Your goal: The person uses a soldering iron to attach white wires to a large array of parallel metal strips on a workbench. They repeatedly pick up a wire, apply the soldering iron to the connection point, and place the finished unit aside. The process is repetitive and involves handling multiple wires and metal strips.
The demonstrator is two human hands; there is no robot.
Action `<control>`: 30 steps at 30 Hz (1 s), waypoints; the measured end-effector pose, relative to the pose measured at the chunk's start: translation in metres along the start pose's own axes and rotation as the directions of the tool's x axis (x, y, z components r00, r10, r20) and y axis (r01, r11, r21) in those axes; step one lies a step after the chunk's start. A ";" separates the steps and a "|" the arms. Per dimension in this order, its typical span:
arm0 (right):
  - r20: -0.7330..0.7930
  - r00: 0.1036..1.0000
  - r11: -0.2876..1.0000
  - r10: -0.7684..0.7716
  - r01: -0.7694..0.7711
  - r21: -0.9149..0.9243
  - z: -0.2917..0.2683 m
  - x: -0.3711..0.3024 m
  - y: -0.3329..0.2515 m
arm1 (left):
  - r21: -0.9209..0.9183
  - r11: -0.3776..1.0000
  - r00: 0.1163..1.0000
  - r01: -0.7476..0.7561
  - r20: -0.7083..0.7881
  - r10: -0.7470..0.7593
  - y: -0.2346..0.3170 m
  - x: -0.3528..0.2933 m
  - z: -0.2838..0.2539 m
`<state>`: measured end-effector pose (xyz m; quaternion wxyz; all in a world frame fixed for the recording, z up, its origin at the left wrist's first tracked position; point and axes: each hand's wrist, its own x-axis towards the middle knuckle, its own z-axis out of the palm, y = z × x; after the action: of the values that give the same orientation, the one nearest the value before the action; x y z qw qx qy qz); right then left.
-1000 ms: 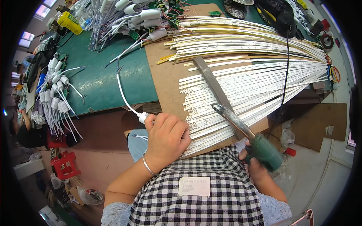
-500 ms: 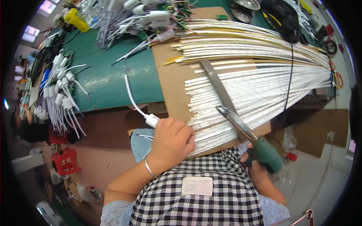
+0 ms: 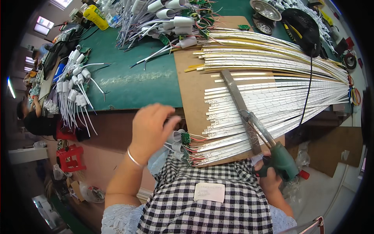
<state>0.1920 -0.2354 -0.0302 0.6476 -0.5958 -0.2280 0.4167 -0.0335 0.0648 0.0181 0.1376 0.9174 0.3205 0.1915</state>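
Note:
My left hand (image 3: 147, 128) is raised off the table's near edge, fingers and thumb apart, with nothing visible in it. Just right of it, white plastic sleeves (image 3: 177, 137) with small green circuit boards (image 3: 186, 138) hang at the ends of the nearest LED strips (image 3: 272, 93), joined by red and white wires. My right hand (image 3: 269, 178) grips a green-handled soldering gun (image 3: 283, 160). Its metal tip rests at or just over a flat metal bar (image 3: 238, 97) lying across the white strips; contact is hard to tell.
Sleeved boards with cables lie in a heap (image 3: 171, 25) at the back and a bunch (image 3: 74, 85) at left on the green tabletop (image 3: 136, 87). A black cord (image 3: 307, 93) crosses the strips. A metal dish (image 3: 267, 9) stands behind; a red stool (image 3: 71, 158) is at lower left.
My left hand has let go of a white sleeve with its cable and moved left, uncovering boards wired to the near strips. The soldering gun's tip has shifted against the bar; the view has turned slightly.

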 end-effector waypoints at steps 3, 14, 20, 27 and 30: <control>-0.052 0.998 0.998 -0.044 0.047 0.052 0.006 0.000 -0.002 | 0.112 0.964 0.940 -0.241 -0.220 0.261 -0.007 0.057 0.007; -0.235 0.965 0.992 -0.117 0.125 0.019 0.010 -0.007 0.008 | 0.480 0.732 0.781 -0.484 -0.142 0.609 -0.015 0.200 0.058; -0.183 0.974 0.989 -0.132 0.142 0.040 -0.001 -0.004 0.010 | -0.189 0.837 0.765 -0.513 -0.543 0.346 0.001 0.215 0.033; -0.204 0.972 0.982 -0.119 0.146 0.123 0.004 0.002 0.000 | -0.881 0.128 0.858 -0.456 -0.397 0.325 0.029 0.218 -0.073; -0.235 0.960 0.977 -0.150 0.180 0.111 0.005 0.002 0.004 | -0.717 0.548 0.864 -0.431 -0.151 0.481 0.041 0.185 -0.078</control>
<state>0.1881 -0.2309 -0.0336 0.7396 -0.5743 -0.1739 0.3050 0.0877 0.1625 0.1516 0.4470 0.8410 -0.0367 0.3026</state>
